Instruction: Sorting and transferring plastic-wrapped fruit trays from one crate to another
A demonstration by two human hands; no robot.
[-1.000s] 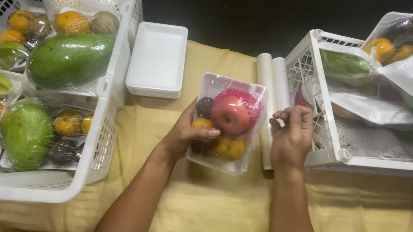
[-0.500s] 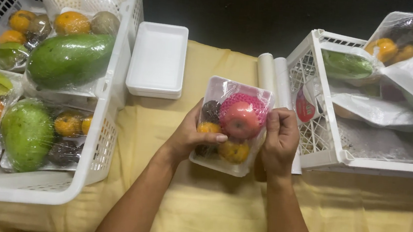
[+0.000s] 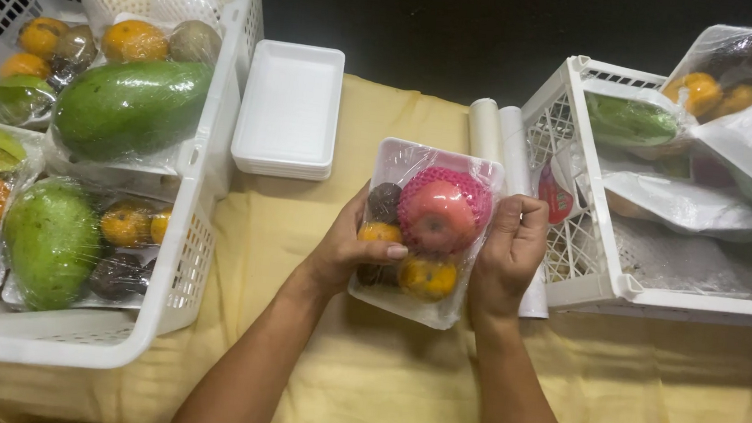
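— Item in hand?
— Wrapped fruit tray (image 3: 424, 229), held above the yellow cloth (image 3: 379, 384) between two white crates

— Grip?
— Left hand (image 3: 346, 245) clasps its left edge, thumb on top; right hand (image 3: 507, 250) closed around its right edge

— Where are the hands?
— Both bare forearms reach up side by side. The left hand (image 3: 343, 247) curls inward, thumb laid flat across.
— The right?
— The right hand (image 3: 506, 253) stands upright, fingers bent in, gripping.
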